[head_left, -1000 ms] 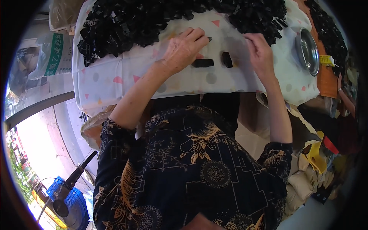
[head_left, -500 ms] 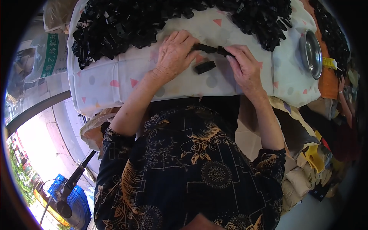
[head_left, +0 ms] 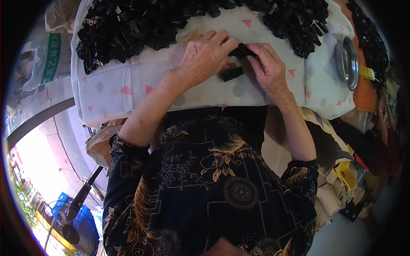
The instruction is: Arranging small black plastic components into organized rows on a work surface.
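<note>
Both my hands meet over the middle of the table around a small black plastic part (head_left: 241, 50). My left hand (head_left: 208, 53) is closed, its fingertips at the part's left end. From the other side my right hand (head_left: 269, 66) pinches it between thumb and fingers. Whether one piece or two joined pieces are held, I cannot tell, since the fingers cover much of it. Just below the hands, a black block-shaped part (head_left: 231, 74) lies loose on the white patterned tablecloth (head_left: 162, 94).
A large heap of black plastic parts (head_left: 128, 32) fills the table's far left, with another heap (head_left: 294, 25) at the far right. A round metal dish (head_left: 348, 63) rests near the right edge. At lower left is a fan (head_left: 77, 230). Another person's arm (head_left: 382, 115) shows far right.
My left hand has moved right, closing the gap to my right hand. The black parts that stretched between them are now brought together and mostly covered by fingers.
</note>
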### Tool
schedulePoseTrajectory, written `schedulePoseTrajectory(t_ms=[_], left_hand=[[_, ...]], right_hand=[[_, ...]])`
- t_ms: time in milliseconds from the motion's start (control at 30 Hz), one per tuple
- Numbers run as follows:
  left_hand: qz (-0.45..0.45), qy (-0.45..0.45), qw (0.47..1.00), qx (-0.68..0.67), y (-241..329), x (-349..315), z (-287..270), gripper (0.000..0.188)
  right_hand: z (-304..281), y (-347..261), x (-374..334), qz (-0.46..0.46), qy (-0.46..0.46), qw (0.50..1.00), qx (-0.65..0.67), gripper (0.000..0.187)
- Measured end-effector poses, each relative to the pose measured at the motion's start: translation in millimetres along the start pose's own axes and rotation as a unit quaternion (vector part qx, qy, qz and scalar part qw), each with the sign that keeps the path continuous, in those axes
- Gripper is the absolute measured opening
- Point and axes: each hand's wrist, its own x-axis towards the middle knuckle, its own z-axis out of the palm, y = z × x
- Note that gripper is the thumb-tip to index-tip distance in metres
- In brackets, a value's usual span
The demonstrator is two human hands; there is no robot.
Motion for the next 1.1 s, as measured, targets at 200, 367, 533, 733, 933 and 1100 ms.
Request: schedulePoseTrajectory(t_ms=[200, 367, 533, 733, 933, 1100], left_hand=[[0.043, -0.009, 0.998, -0.044, -4.1, -12.6, -0.9, 0.038], [-0.004, 0.015, 0.999, -0.033, 4.2, -16.8, 5.4, 0.036], [-0.013, 0.023, 1.0, -0.013, 3.1, -15.5, 8.6, 0.038], [-0.023, 0.034, 0.999, -0.029, 2.3, -16.1, 9.9, 0.036], [-0.03, 0.026, 0.998, -0.053, 2.7, -18.2, 10.8, 0.036], [-0.031, 0.024, 0.997, -0.067, 0.3, -17.0, 12.0, 0.033]], right_hand=[[-2.1, 1.2, -12.4, -0.022, -0.029, 0.999, 0.002, 0.03], [-5.8, 0.3, -15.5, 0.017, -0.034, 0.999, 0.015, 0.032], [-9.0, 2.0, -1.2, -0.069, -0.017, 0.997, -0.035, 0.03], [0.1, 7.0, 6.9, -0.139, -0.042, 0.987, -0.064, 0.031], [2.3, 8.2, -0.6, -0.175, -0.039, 0.974, -0.137, 0.033], [5.7, 13.5, -7.9, -0.179, -0.043, 0.965, -0.185, 0.036]])
